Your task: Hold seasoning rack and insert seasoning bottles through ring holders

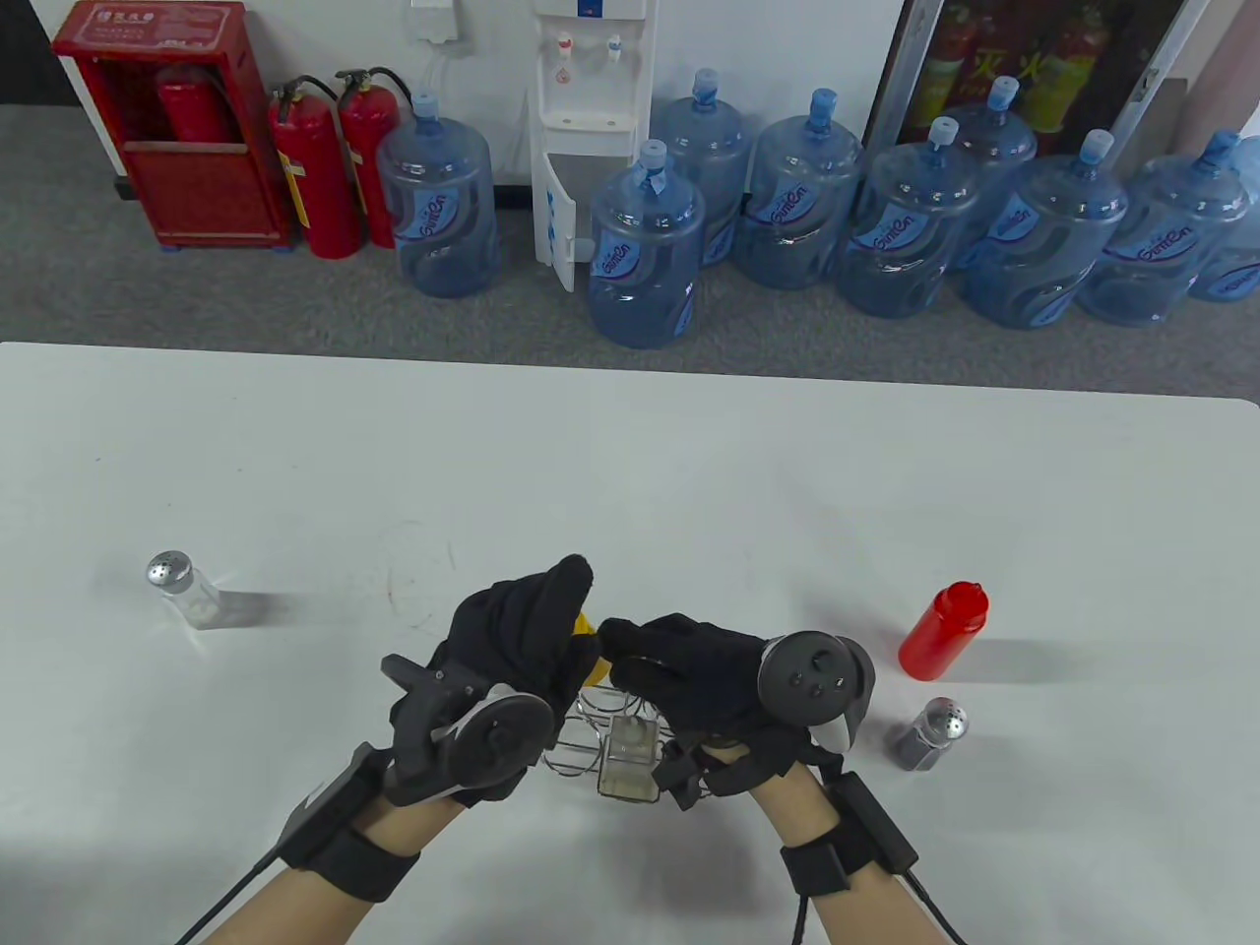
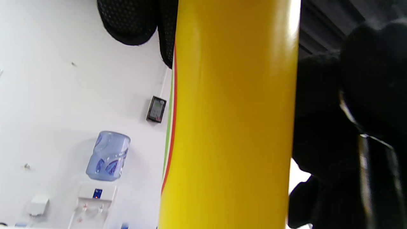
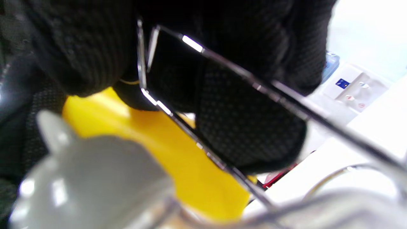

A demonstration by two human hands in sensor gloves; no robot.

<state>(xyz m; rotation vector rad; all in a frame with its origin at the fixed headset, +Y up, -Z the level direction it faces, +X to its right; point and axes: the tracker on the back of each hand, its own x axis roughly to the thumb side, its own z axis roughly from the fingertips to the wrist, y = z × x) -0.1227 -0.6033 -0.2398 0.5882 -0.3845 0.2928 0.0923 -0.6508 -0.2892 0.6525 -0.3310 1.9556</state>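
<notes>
A wire seasoning rack (image 1: 591,733) stands near the table's front edge with a clear square jar (image 1: 630,753) in it. My left hand (image 1: 551,620) grips a yellow bottle (image 1: 588,652) over the rack; the hands hide most of it. In the left wrist view the yellow bottle (image 2: 232,127) fills the middle, upright. My right hand (image 1: 645,660) holds the rack's wire handle (image 3: 190,127), with its fingers (image 3: 241,121) curled around it. The yellow bottle (image 3: 178,152) sits just behind the handle, beside the jar's grey lid (image 3: 95,178).
A red squeeze bottle (image 1: 943,630) and a dark pepper shaker (image 1: 930,733) stand to the right of my right hand. A salt shaker (image 1: 182,588) stands at the far left. Water jugs and fire extinguishers stand on the floor beyond the table.
</notes>
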